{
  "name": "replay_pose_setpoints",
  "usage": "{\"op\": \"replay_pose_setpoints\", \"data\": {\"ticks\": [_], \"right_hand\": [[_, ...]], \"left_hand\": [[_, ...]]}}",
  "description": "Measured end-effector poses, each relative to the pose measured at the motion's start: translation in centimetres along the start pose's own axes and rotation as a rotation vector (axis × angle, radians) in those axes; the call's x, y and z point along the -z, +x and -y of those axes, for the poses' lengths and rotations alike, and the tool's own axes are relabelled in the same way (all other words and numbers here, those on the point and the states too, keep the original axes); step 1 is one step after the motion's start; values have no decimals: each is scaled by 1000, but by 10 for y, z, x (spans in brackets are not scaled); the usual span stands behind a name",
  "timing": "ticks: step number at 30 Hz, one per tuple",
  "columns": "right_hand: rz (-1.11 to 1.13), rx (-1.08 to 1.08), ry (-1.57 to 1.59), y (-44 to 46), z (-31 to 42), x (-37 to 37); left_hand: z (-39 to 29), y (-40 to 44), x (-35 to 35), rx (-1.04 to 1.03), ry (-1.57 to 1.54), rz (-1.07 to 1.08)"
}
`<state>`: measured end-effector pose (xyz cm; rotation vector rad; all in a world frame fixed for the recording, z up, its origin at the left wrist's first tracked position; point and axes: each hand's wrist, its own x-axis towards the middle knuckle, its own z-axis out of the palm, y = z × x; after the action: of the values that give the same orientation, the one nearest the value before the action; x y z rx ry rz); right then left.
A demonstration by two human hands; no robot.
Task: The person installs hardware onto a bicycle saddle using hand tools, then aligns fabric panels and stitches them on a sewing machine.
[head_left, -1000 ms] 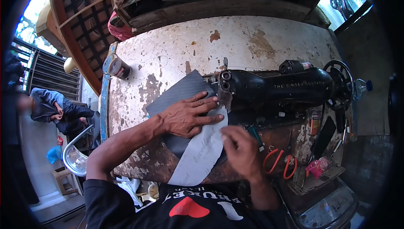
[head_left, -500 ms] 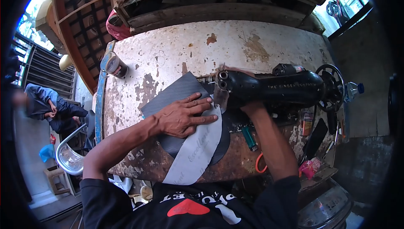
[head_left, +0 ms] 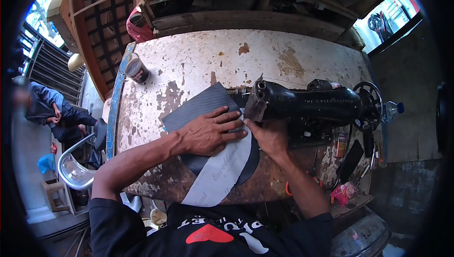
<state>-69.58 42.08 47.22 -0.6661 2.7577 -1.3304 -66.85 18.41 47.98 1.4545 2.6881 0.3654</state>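
My left hand (head_left: 210, 132) lies flat, fingers spread, over a dark grey ribbed sheet (head_left: 203, 103) and the upper part of a pale strip (head_left: 220, 172) printed "Excellent". Both pieces lie on the table at the needle end of a black Singer sewing machine (head_left: 312, 101). My right hand (head_left: 269, 136) is just below the machine head, its thumb at the strip's upper right edge. Its fingers are curled and partly hidden, and whatever they pinch does not show. The strip's lower end hangs toward my shirt.
A plastic cup (head_left: 137, 71) with dark contents stands at the table's left. Orange scissors handles (head_left: 287, 189) show beside my right forearm. A water bottle (head_left: 391, 109) stands beyond the handwheel (head_left: 369, 107), and a pink packet (head_left: 344, 193) lies front right. Another person (head_left: 54, 110) sits far left.
My right hand has come out from under the machine arm, moving left to the strip's edge by the needle. My left hand stays on the pieces. The green lighter is now hidden. The view has shifted slightly.
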Motion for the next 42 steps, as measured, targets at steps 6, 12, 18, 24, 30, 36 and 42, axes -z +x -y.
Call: {"op": "replay_pose_setpoints", "data": {"ticks": [6, 12, 18, 24, 30, 36, 42], "right_hand": [[222, -93, 124, 4, -12, 20], [273, 89, 53, -9, -8, 26], [355, -33, 19, -11, 3, 28], [717, -121, -122, -20, 17, 49], [824, 172, -57, -28, 70, 156], [-622, -174, -567, 23, 23, 260], [-280, -511, -803, 47, -43, 291]], "left_hand": [[-40, 20, 22, 352, -124, 41], [-63, 17, -36, 521, -82, -298], [-64, 16, -42, 521, -51, -306], [-64, 15, -42, 511, -18, -306], [-59, 10, -39, 449, -8, -285], [-51, 6, -35, 399, -8, -247], [-44, 1, -35, 350, -26, -247]]}}
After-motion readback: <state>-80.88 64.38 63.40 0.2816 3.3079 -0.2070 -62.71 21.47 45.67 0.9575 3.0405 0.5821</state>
